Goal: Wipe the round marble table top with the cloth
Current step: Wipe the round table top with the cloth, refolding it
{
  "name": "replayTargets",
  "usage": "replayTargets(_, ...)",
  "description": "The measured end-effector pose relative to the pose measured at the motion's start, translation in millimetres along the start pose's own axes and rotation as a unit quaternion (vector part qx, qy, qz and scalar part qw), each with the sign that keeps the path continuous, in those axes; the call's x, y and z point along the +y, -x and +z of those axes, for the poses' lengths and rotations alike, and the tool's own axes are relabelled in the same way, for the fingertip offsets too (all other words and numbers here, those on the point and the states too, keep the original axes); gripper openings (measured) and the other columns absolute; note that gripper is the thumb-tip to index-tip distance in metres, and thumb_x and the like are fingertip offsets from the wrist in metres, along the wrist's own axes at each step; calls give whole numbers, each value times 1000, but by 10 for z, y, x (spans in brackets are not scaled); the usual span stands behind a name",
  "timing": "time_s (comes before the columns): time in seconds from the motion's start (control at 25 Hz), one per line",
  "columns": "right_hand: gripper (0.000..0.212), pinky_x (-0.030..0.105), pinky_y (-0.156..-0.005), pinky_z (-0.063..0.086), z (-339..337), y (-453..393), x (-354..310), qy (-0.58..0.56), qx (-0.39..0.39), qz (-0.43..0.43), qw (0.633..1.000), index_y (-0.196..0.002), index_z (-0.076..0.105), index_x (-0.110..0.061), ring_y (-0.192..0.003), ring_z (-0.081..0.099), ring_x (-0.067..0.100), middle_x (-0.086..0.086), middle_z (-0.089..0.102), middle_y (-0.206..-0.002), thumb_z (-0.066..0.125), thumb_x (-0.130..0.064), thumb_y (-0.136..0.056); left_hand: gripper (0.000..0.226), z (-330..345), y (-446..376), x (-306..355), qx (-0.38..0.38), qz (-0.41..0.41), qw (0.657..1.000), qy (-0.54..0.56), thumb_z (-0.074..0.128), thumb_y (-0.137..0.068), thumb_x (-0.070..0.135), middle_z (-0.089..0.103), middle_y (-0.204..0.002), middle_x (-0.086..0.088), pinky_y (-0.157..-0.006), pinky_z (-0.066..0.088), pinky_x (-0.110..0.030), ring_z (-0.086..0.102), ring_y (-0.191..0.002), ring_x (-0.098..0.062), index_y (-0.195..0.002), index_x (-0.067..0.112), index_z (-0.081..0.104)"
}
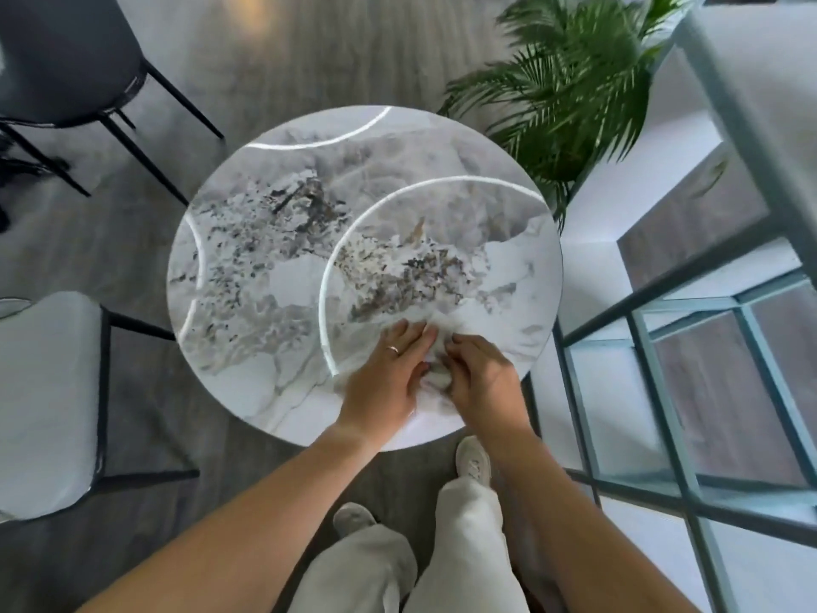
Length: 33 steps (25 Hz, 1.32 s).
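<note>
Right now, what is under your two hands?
A pale cloth bunched on the marble table top, under the left hand and right hand. Most of it is covered.

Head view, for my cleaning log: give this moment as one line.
task: wipe table | left hand: on cloth | right hand: on cloth | cloth: bunched near table's near edge | tabletop otherwise bare

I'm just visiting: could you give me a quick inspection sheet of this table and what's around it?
Surface: round marble table top, glossy, ring-light reflections.
Job's things: pale cloth bunched near the table's near edge.
Clutter: nothing seen.
Hands: left hand and right hand both on the cloth; ring on the left.
Cables: nothing seen.
Surroundings: dark chair, light-seated chair, palm plant, metal-framed glass shelving, grey wood floor.
</note>
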State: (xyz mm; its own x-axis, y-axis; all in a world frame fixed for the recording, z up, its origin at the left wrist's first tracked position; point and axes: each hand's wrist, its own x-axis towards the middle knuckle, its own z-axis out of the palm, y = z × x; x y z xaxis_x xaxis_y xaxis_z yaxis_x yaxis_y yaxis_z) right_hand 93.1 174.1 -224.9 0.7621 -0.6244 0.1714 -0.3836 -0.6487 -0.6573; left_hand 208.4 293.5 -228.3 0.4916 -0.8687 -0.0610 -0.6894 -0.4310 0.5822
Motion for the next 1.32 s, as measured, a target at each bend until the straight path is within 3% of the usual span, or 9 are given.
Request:
replayTargets(0.24,13,33,-75,56,-432,-787,671,5,66,35,997,-90,72,-3,-78,69,30,15,75,-88,65,3,-80,50,289,-1089,495,8,15,999,32,42,-99,22,38,-156,-9,-112,37,-49,24,-148,-30,-149,15,38)
replayTargets(0.36,16,38,-75,56,-541,-1308,904,-22,78,74,994,-89,74,-3,-81,70,32,15,76,-88,63,3,-79,64,348,-1666,613,20,6,999,36,29,-89,38,44,-151,-12,-110,38,-47,29,-144,-34,-146,11,42)
replayTargets(0.52,15,38,-72,54,-596,-2000,1207,-10,71,49,996,-86,74,-2,-76,67,29,15,75,-84,62,0,-78,73,308,-2387,660,28,10,999,31,27,-84,43,48,-147,-18,-110,37,-47,35,-140,-38,-144,6,44)
replayTargets(0.64,15,35,-67,50,-519,-2432,1257,1,62,50,997,-82,73,-3,-72,64,28,14,73,-80,58,-1,-79,61,166,-2809,488,21,16,999,19,46,-88,29,46,-149,-17,-110,38,-48,34,-141,-37,-146,8,42)
replayTargets(0.76,17,32,-69,48,-267,-2846,1079,-3,35,54,998,-84,75,-6,-75,66,27,13,75,-81,59,-8,-83,57,-90,-3051,140,43,-9,999,4,54,-93,12,44,-151,-14,-115,30,-39,34,-143,-32,-148,11,39)
replayTargets(0.88,18,30,-72,48,206,-3137,592,-22,-36,24,999,-89,77,-11,-82,68,27,11,77,-87,60,-15,-86,52,-474,-2905,-379,101,-81,992,-3,49,-97,9,45,-151,-11,-116,30,-38,39,-140,-30,-148,17,40)
replayTargets(1.08,21,36,-78,48,1295,-3042,-614,-11,-165,-122,979,-93,76,-10,-93,67,35,16,76,-95,59,-19,-86,43,-1265,-1893,-1482,171,-208,962,55,47,-94,32,64,-128,-6,-109,39,-33,59,-117,-24,-136,23,57)
replayTargets(1.2,20,38,-78,47,1806,-2604,-1364,-46,-217,-177,959,-92,76,-8,-92,65,34,16,75,-94,58,-15,-87,44,-1550,-998,-1977,207,-264,942,-28,51,-95,19,63,-132,-8,-108,39,-30,58,-121,-25,-139,22,53)
replayTargets(1.32,17,42,-77,50,1945,-2141,-1675,-79,-236,-190,950,-89,75,-7,-86,65,34,15,73,-90,58,-11,-86,45,-1505,-359,-2051,241,-286,927,-18,50,-95,14,60,-137,-9,-106,44,-41,56,-124,-28,-139,23,53)
